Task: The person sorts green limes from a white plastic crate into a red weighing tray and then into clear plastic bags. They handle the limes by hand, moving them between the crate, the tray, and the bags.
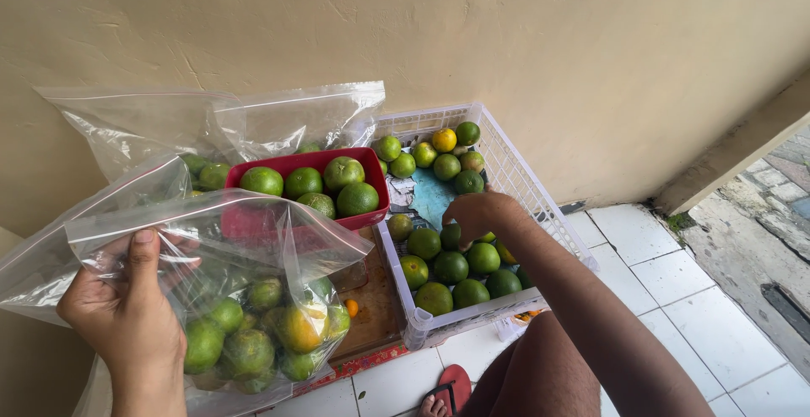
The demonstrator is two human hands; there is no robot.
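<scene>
1. A clear plastic bag point(245, 316) partly filled with green and yellowish citrus hangs at lower left, pinched at its open rim by the left hand point(126, 316), thumb on top.
2. The right hand point(474, 213) reaches into a white slatted crate point(515, 172), fingers curled down among the green citrus point(460, 265); what they grip cannot be told.
3. A red tray point(371, 214) of citrus sits beside the crate, more clear bags behind it.
4. White floor tiles point(675, 299) meet a rough beige wall point(506, 37); a red sandal point(447, 387) shows below.

Left hand point(126, 316) grips clear bag point(245, 299) of oranges; right hand point(477, 214) reaches into white crate point(523, 181).
</scene>
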